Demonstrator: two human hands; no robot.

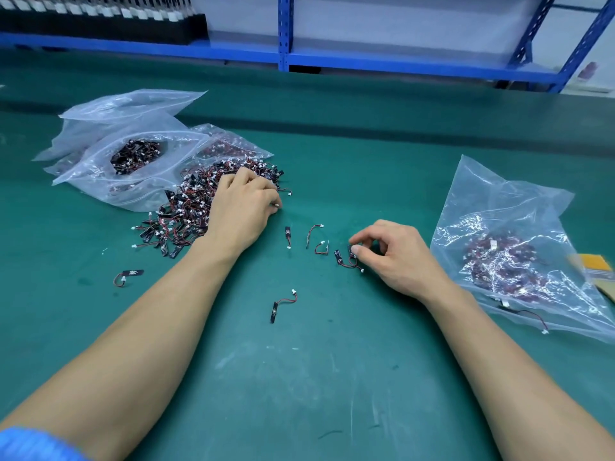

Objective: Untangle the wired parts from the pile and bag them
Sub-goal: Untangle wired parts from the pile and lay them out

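Green matting (319, 387) covers the bench, scuffed with pale scratches close to me, and my forearms reach out over it, a blue sleeve (33, 444) bunched at my left elbow. Between my arms lies one loose piece (283, 306), a black strip with a red wire curling up to a white plug, and another stray piece (128, 276) lies well off to the left of my left arm. My right hand (396, 257) rests on the mat with thumb and forefinger pinched on a wired part (349, 257), whose red lead loops on the mat beside a second black strip; my other fingers curl loosely above. Just left of it three separated parts (312, 232) lie apart from one another on the mat. My left hand (246, 207) lies knuckles-up on the right edge of the pile (186, 211), fingers curled down, the tips nipping a white connector (276, 205) at the pile's rim. That pile is a dense tangle of black strips, red wires and white plugs, and my hand hides part of it. To my right, near my wrist, a clear filled bag (519, 257) lies flat with parts inside, one wire poking out beneath its near edge. A yellow and brown thing (595, 267) at the frame edge I cannot make out. Behind the pile lie crumpled clear bags, one open bag (133, 161) holding more parts. Farther back stands blue shelving (286, 31) with a black tray (100, 21) of white-tipped items on its left.
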